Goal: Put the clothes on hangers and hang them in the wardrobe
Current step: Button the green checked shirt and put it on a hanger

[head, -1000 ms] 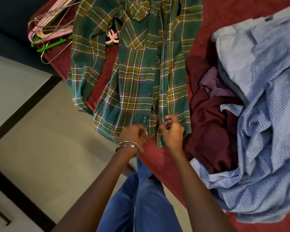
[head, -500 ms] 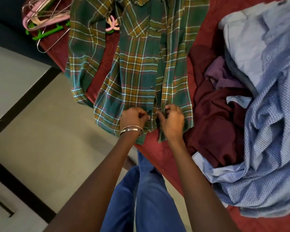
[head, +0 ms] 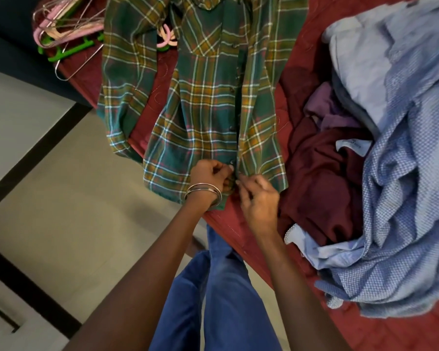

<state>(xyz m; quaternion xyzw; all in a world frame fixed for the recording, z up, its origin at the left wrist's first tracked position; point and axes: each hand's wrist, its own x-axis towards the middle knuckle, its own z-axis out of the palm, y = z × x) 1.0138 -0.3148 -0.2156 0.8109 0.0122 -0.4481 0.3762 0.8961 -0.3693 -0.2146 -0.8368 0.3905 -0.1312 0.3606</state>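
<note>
A green plaid shirt (head: 208, 102) lies spread front-up on the red bed (head: 241, 229), its hem at the near edge. A pink hanger (head: 165, 38) pokes out from under the shirt near the chest. My left hand (head: 209, 174), with bangles on the wrist, pinches the left front edge at the lowest buttons. My right hand (head: 257, 196) pinches the right front edge just beside it. The two hands almost touch at the placket. The wardrobe is not in view.
A pile of pink, green and wire hangers (head: 66, 34) lies at the bed's far left corner. To the right lie a maroon garment (head: 322, 183), a purple one (head: 327, 110) and blue shirts (head: 401, 178). Tiled floor (head: 69, 198) is on the left.
Both hands have stayed at the bottom of the placket, shifting slightly up the shirt's lower buttons. The view has moved a little closer to the shirt.
</note>
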